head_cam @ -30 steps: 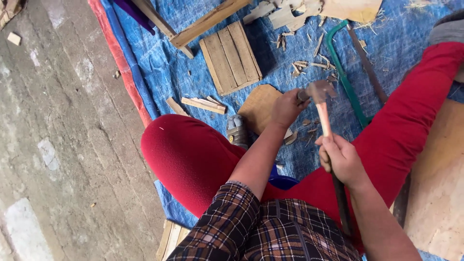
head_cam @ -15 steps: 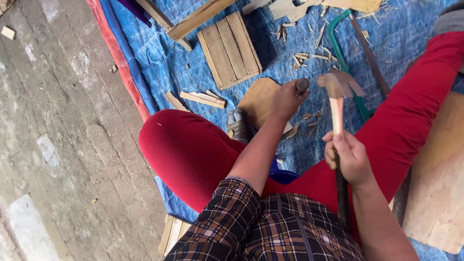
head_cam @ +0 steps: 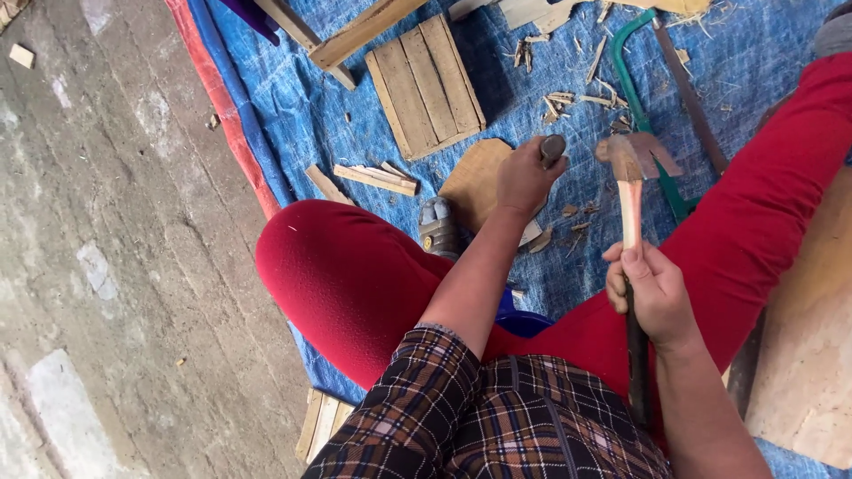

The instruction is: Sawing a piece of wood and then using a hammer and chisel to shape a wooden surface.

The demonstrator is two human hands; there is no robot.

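Since half a second ago our claw hammer (head_cam: pixel 632 160) has stayed raised, its head level with the tool in our left hand, and both hands sit about where they were. Our right hand (head_cam: pixel 652 288) has its fingers wrapped tight around the hammer's pale wooden handle, low down where the wood goes dark, so the rusty head and claw stand up above the blue tarpaulin (head_cam: pixel 293 106). Our left hand (head_cam: pixel 524 177) is closed around a chisel-like tool (head_cam: pixel 552 148); only its rounded grey butt shows above the fist, just left of the hammer head and apart from it. Under that hand lies a flat wooden piece (head_cam: pixel 475 173) with angled corners, resting on the tarpaulin between our red-trousered legs.

Near it, a shoe (head_cam: pixel 438 226) pokes out beside our left knee. A small slatted wooden panel (head_cam: pixel 426 84) lies further out, with loose wood strips (head_cam: pixel 373 177) near its lower edge and wood chips (head_cam: pixel 568 98) scattered to its right. A green-framed saw (head_cam: pixel 643 115) lies past the hammer. Bare concrete floor (head_cam: pixel 106 266) fills the left.
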